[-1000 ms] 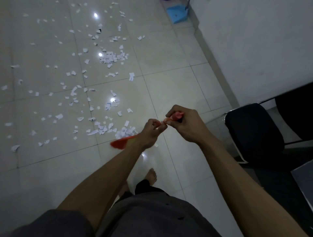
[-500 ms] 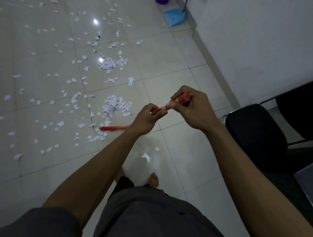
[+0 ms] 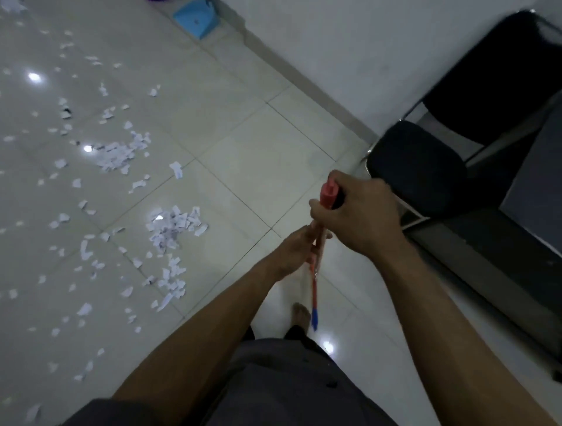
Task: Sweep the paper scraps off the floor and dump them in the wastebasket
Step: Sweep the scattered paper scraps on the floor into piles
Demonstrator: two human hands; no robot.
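I hold an orange-red broom handle (image 3: 317,264) nearly upright in front of me. My right hand (image 3: 359,216) grips its top end, and my left hand (image 3: 296,246) is wrapped round the shaft just below. The handle's lower part runs down to a blue piece (image 3: 315,319) beside my bare foot (image 3: 301,314). White paper scraps (image 3: 170,228) lie scattered over the glossy tiles to the left, with a denser pile (image 3: 120,153) farther off. A blue dustpan (image 3: 196,19) lies by the wall at the top. The purple wastebasket (image 3: 159,1) barely shows at the top edge.
A white wall (image 3: 349,45) runs diagonally along the right. A black chair (image 3: 416,164) on a metal frame stands against it at my right, with a grey desk edge (image 3: 535,188) beyond. Bare tiles (image 3: 243,136) lie between the scraps and the wall.
The broom has swung from lying out to the left among the scraps to nearly upright by my foot. The view turned right, and both hands kept their grip on the handle.
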